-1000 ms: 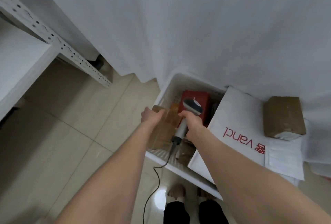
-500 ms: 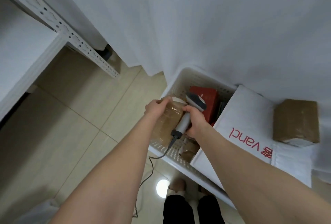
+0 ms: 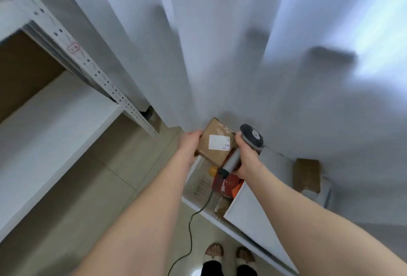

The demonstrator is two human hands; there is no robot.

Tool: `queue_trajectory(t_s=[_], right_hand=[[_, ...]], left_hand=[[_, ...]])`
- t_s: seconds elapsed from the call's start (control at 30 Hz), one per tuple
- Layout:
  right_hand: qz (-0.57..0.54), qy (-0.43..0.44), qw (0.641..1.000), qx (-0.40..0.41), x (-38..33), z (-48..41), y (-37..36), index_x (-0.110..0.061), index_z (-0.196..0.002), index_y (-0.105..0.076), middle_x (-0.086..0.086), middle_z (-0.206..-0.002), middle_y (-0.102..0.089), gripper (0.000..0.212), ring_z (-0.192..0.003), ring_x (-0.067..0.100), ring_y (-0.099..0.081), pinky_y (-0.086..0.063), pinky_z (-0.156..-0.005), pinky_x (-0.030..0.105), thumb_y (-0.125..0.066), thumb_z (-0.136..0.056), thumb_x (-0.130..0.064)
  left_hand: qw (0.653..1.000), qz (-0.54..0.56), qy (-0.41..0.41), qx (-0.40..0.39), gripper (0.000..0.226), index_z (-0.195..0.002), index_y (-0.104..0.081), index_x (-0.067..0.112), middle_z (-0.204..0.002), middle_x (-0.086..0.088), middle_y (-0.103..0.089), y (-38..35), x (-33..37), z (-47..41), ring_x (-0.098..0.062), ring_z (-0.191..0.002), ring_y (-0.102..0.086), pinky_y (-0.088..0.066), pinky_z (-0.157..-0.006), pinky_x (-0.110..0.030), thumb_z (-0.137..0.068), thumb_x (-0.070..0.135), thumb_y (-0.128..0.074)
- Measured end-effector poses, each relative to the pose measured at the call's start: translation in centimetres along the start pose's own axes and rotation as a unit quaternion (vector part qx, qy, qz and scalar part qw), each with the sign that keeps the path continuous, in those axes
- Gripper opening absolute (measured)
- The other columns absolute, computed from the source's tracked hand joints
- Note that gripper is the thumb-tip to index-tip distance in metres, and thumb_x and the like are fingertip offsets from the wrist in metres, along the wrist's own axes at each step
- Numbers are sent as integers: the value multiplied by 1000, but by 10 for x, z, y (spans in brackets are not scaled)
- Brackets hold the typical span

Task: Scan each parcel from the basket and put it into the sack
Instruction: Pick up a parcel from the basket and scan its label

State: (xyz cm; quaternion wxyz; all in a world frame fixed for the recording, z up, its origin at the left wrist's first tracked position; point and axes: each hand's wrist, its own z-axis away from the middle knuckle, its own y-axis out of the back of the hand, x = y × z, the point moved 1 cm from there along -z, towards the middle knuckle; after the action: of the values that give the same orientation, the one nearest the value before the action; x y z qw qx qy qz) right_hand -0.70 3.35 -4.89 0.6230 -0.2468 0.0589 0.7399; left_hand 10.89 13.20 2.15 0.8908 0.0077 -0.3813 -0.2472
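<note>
The parcel [image 3: 214,154] could slip: the left hand [image 3: 190,143] takes it in its grip by the left edge alone, fingers curled round it, and a drop would land it in the basket [image 3: 199,185] beneath. The scan may miss too, since the scanner [image 3: 251,138], its handle in the right hand's [image 3: 247,159] closed grip, sits beside the label [image 3: 218,142], not facing it. Both forearms reach forward.

Backed by a white curtain [image 3: 220,44] in long folds, lit brightest toward its upper right. Flanked, left of the curtain, by a pale metal rack [image 3: 97,73] with a perforated rail and a white shelf board [image 3: 55,125]. Floored below the curtain in beige tile [image 3: 123,165].
</note>
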Motion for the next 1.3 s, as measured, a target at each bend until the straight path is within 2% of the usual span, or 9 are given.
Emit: queue_trajectory(t_s=[0.13, 0.27, 0.33, 0.43, 0.6, 0.83, 0.93, 1.1, 1.3], right_hand=[[10, 27, 999, -29, -29, 75, -11, -16, -114, -63, 6, -99, -75, 105, -91, 31, -71, -53, -91, 54, -94, -23, -58], [6, 39, 997, -69, -40, 123, -12, -13, -116, -63, 10, -97, -75, 85, -87, 32, -73, -55, -87, 56, -93, -45, -50], [-6, 36, 997, -64, -42, 131, -12, -15, -119, -60, 10, -97, -75, 100, -86, 34, -73, -54, -87, 58, -94, -34, -54], [-7, 33, 998, -48, -47, 151, -15, -16, -117, -60, 10, -98, -75, 77, -87, 33, -72, -53, -88, 57, -91, -54, -48], [4, 16, 997, -71, -51, 168, -18, -13, -119, -64, 12, -96, -75, 61, -84, 34, -73, -57, -80, 55, -85, -64, -27], [54, 49, 995, -71, -59, 202, -26, -6, -118, -59, 15, -100, -68, 41, -74, 27, -65, -52, -61, 34, -67, -78, -9], [74, 90, 991, -62, -63, 208, -28, -6, -108, -59, 18, -103, -66, 27, -81, 28, -63, -52, -62, 37, -66, -82, -2], [139, 142, 979, -49, -70, 219, -34, -5, -100, -59, 19, -110, -65, 20, -107, 35, -62, -50, -98, 48, -64, -82, 3], [207, 179, 961, -44, -72, 230, -43, -5, -102, -60, 10, -93, -64, 19, -96, 27, -60, -49, -90, 40, -63, -84, 1]], left_hand=[[998, 54, -5, 17, 11, -88, -61, 12, -75, -4, -62, 5, 19, 48, -17, -59, -57, -46, -56, -27, -93, 18, -53], [996, 80, -22, 41, 16, -96, -61, 8, -97, -12, -69, 13, 28, 78, -23, -70, -64, -53, -62, -30, -91, 23, -62], [994, 84, -38, 61, 36, -114, -58, 7, -115, -13, -65, 16, 35, 91, -25, -90, -64, -55, -79, -35, -85, 23, -70], [993, 98, -32, 50, 72, -134, -43, 1, -120, -14, -59, 21, 45, 109, -28, -101, -62, -54, -89, -41, -76, 26, -79], [987, 156, 18, -32, 40, -113, -56, 5, -86, -15, -68, 37, 61, 131, -27, -69, -66, -57, -73, -43, -80, 17, -75], [962, 202, 70, -171, 35, -109, -57, 12, -109, -19, -62, 62, 70, 144, -38, -108, -54, -25, -107, -64, -85, 36, -65], [960, 194, 40, -196, 55, -126, -53, 15, -117, -16, -63, 70, 67, 147, -36, -113, -55, -36, -102, -60, -77, 30, -72], [964, 150, 37, -214, 54, -116, -56, 15, -108, -14, -65, 81, 69, 156, -34, -108, -56, -40, -98, -51, -68, 33, -73], [975, 140, -20, -169, 58, -131, -49, 21, -115, -11, -64, 89, 81, 162, -30, -102, -60, -52, -76, -50, -79, 22, -74]])
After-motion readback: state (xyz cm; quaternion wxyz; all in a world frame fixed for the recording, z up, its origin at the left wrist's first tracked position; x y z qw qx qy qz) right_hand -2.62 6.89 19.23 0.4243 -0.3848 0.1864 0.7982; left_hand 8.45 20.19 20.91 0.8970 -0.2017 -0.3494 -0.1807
